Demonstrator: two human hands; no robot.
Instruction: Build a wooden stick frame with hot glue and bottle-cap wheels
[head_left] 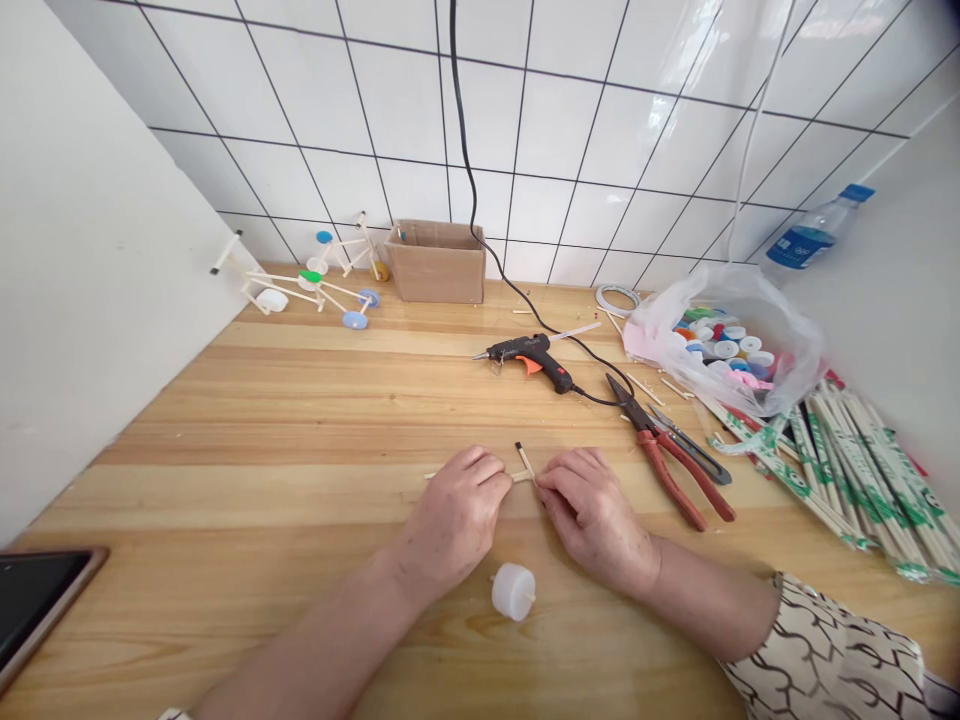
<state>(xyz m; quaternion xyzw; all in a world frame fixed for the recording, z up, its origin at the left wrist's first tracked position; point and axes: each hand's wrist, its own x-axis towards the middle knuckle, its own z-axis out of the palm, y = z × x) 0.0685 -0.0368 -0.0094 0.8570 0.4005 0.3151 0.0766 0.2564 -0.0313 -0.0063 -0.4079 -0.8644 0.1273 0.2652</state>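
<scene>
Both hands meet at a small frame of pale sticks (523, 477) over the middle of the table. My left hand (459, 515) is closed on its left part, and a stick end pokes out beyond the knuckles. Thumb and fingers of my right hand (596, 518) pinch the frame's right end. One short stick with a black tip (518, 446) slants up between the hands. Just below them a white round cap piece (514, 591) with a stick through it rests on the wood.
Behind the hands lies a black glue gun (529, 355); red-handled pliers (667, 455) are right. A bag of bottle caps (727, 345), wrapped chopsticks (870, 470) and a bottle (814, 235) stand farther right. Stick models (300, 285) and a cardboard box (435, 265) sit at back; a phone (45, 600) lies left.
</scene>
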